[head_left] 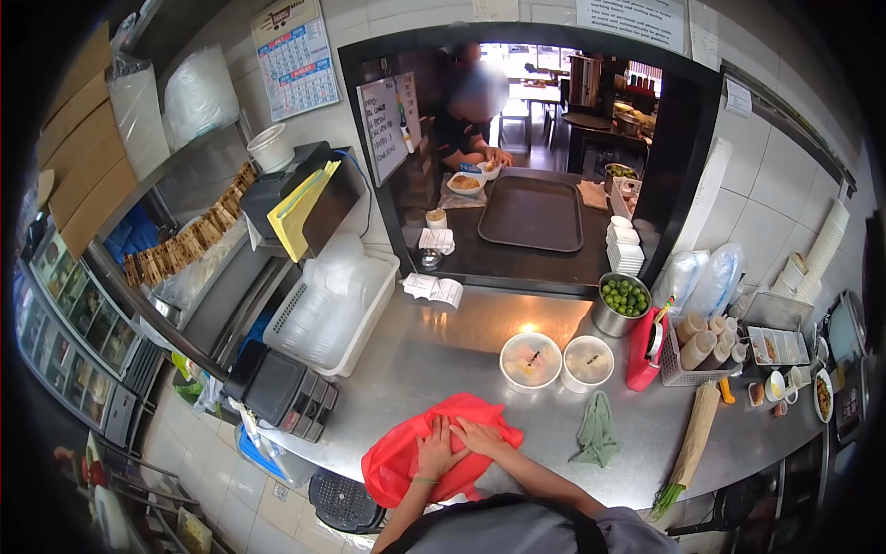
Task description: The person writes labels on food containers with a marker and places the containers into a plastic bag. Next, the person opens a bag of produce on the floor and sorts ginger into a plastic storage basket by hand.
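A red plastic bag [392, 459] lies crumpled at the near edge of the steel counter [406, 342]. My left hand [439, 454] is flat on the bag with its fingers stretched out. Close beside it, my right hand [479, 438] presses on the bag too, fingers extended toward the left one. Whether anything is inside the bag cannot be seen. Beyond the bag stand two round white tubs, a larger tub [530, 362] and a smaller tub [588, 361], both with clear lids and dark markings. A green cloth [598, 432] lies crumpled to the right of my hands.
Behind the counter, a black tray [532, 214] rests in the serving window, where another person [471, 120] handles small bowls. A pot of green limes [621, 305], a red container [646, 355] and a basket of bottles [699, 371] stand right. A white crate [367, 319] holds plastic containers left.
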